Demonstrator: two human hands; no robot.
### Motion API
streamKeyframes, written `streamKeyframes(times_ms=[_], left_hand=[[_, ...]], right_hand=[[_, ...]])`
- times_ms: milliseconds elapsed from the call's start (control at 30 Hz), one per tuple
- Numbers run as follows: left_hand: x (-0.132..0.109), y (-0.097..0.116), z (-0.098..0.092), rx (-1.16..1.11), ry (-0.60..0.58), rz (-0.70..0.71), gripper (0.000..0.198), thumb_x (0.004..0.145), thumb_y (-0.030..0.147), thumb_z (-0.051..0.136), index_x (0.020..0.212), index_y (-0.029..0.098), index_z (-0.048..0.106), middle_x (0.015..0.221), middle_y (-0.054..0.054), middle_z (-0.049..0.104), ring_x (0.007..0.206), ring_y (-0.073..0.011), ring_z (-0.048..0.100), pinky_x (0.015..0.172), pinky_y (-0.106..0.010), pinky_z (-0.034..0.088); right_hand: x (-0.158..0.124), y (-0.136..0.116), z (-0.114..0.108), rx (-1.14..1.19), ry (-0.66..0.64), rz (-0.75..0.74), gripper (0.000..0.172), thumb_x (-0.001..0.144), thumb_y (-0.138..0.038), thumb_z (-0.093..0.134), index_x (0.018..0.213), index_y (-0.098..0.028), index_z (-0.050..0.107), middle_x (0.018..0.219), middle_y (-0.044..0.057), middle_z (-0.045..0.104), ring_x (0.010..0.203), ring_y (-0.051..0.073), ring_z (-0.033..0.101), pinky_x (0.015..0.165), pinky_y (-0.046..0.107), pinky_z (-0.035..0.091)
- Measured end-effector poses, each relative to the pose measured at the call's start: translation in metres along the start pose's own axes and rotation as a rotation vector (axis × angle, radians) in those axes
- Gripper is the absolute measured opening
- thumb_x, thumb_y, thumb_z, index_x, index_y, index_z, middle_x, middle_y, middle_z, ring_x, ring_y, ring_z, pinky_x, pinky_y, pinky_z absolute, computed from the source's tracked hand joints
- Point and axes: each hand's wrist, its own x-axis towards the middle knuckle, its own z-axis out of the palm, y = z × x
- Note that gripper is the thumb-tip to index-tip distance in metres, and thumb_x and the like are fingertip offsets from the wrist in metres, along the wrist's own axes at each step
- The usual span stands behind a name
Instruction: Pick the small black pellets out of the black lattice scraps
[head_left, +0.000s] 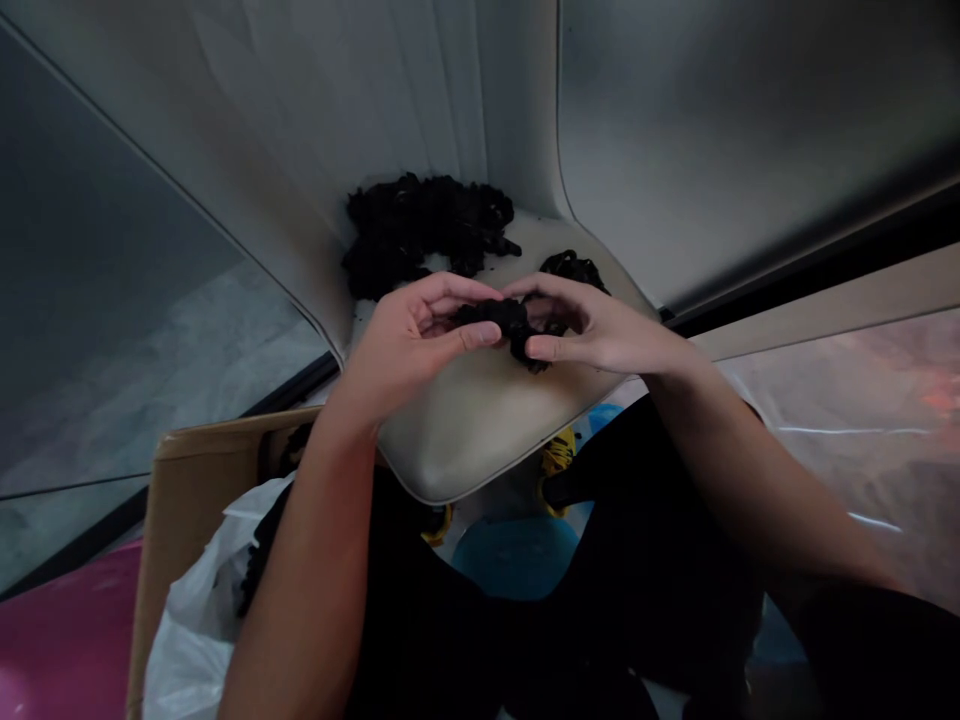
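Between my two hands, above a pale padded chair seat [465, 430], is a small crumpled black bundle [506, 318]; its exact kind I cannot make out. My left hand [427, 325] grips its left side, thumb in front and fingers behind. From the other side my right hand [581, 325] pinches it, thumb low and fingers curled over the top. A larger heap of similar black pieces [420, 225] lies at the back left of the seat. Partly hidden behind my right hand is a smaller black pile [574, 268].
At lower left stands an open cardboard box [169, 520] with a white plastic bag [199, 610] and dark contents. A pink surface [75, 640] lies beside it. Below the seat are a blue object [517, 555] and a yellow-and-black shoe [556, 460]. Pale panels [712, 130] rise behind the chair.
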Motion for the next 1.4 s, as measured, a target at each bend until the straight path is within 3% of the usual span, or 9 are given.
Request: streamKeyframes(times_ms=[67, 167, 300, 433, 667, 800, 1067, 1200, 1400], left_hand=[[0.001, -0.001, -0.001, 0.013, 0.014, -0.001, 0.034, 0.084, 0.041, 0.105, 0.110, 0.025, 0.090, 0.115, -0.008, 0.089, 0.114, -0.0291, 0.084, 0.102, -0.040, 0.070], [0.002, -0.002, -0.004, 0.009, 0.017, 0.009, 0.037, 0.081, 0.045, 0.108, 0.107, 0.026, 0.091, 0.111, -0.007, 0.089, 0.112, -0.0286, 0.084, 0.101, -0.039, 0.070], [0.005, -0.005, -0.007, -0.032, 0.084, -0.034, 0.042, 0.074, 0.049, 0.111, 0.101, 0.025, 0.088, 0.102, -0.005, 0.087, 0.103, -0.0270, 0.083, 0.091, -0.037, 0.070], [0.010, -0.005, -0.006, -0.083, 0.181, -0.026, 0.045, 0.076, 0.050, 0.110, 0.103, 0.024, 0.085, 0.096, -0.003, 0.083, 0.096, -0.0251, 0.081, 0.084, -0.035, 0.069], [0.014, -0.003, -0.002, -0.114, 0.072, 0.025, 0.015, 0.094, 0.033, 0.098, 0.105, 0.027, 0.090, 0.108, -0.002, 0.087, 0.113, -0.0253, 0.084, 0.103, -0.038, 0.069], [0.016, -0.002, 0.004, -0.051, 0.105, 0.060, 0.007, 0.094, 0.024, 0.095, 0.096, 0.029, 0.090, 0.099, 0.000, 0.087, 0.102, -0.0243, 0.084, 0.095, -0.040, 0.069], [0.014, 0.003, 0.023, 0.218, 0.296, 0.252, 0.024, 0.094, 0.010, 0.085, 0.078, 0.027, 0.079, 0.081, 0.003, 0.075, 0.078, -0.0190, 0.068, 0.073, -0.038, 0.054], [0.010, 0.004, 0.030, 0.297, 0.308, 0.318, 0.028, 0.095, 0.003, 0.077, 0.082, 0.027, 0.073, 0.087, 0.002, 0.071, 0.087, -0.0192, 0.066, 0.079, -0.038, 0.053], [0.009, -0.001, 0.037, -0.036, 0.220, 0.124, 0.016, 0.097, 0.025, 0.087, 0.087, 0.026, 0.074, 0.092, 0.000, 0.076, 0.093, -0.0212, 0.071, 0.084, -0.035, 0.058]], right_hand=[[0.005, 0.000, 0.004, -0.054, 0.074, -0.109, 0.058, 0.082, -0.044, 0.106, 0.134, -0.031, 0.085, 0.123, 0.003, 0.084, 0.110, 0.023, 0.074, 0.093, 0.034, 0.057], [0.012, -0.001, 0.013, -0.053, 0.167, -0.168, 0.043, 0.080, -0.043, 0.107, 0.119, -0.033, 0.090, 0.119, 0.002, 0.084, 0.112, 0.024, 0.073, 0.100, 0.037, 0.057], [0.020, -0.002, 0.027, -0.015, 0.269, -0.164, 0.039, 0.075, -0.052, 0.109, 0.097, -0.029, 0.086, 0.095, 0.001, 0.079, 0.089, 0.023, 0.069, 0.087, 0.040, 0.058], [0.025, -0.001, 0.031, 0.015, 0.238, -0.183, 0.045, 0.071, -0.049, 0.112, 0.093, -0.029, 0.078, 0.088, -0.002, 0.072, 0.082, 0.020, 0.064, 0.081, 0.038, 0.055], [0.030, 0.001, 0.022, -0.084, 0.195, -0.191, 0.045, 0.086, -0.064, 0.098, 0.086, -0.027, 0.073, 0.091, 0.002, 0.068, 0.094, 0.025, 0.060, 0.093, 0.043, 0.050], [0.031, -0.002, 0.030, -0.043, 0.313, -0.125, 0.042, 0.082, -0.054, 0.103, 0.089, -0.027, 0.072, 0.087, -0.001, 0.069, 0.083, 0.022, 0.062, 0.083, 0.040, 0.052], [0.023, 0.004, 0.028, -0.295, 0.461, -0.198, 0.042, 0.089, -0.064, 0.096, 0.090, -0.028, 0.075, 0.089, 0.003, 0.069, 0.084, 0.024, 0.062, 0.082, 0.040, 0.052], [0.015, 0.001, 0.025, -0.364, 0.429, -0.190, 0.046, 0.094, -0.068, 0.091, 0.084, -0.027, 0.072, 0.082, 0.002, 0.066, 0.075, 0.020, 0.056, 0.075, 0.038, 0.048], [0.010, -0.005, 0.019, -0.074, 0.275, -0.103, 0.046, 0.091, -0.067, 0.093, 0.084, -0.026, 0.074, 0.073, -0.001, 0.065, 0.065, 0.017, 0.060, 0.062, 0.033, 0.045]])
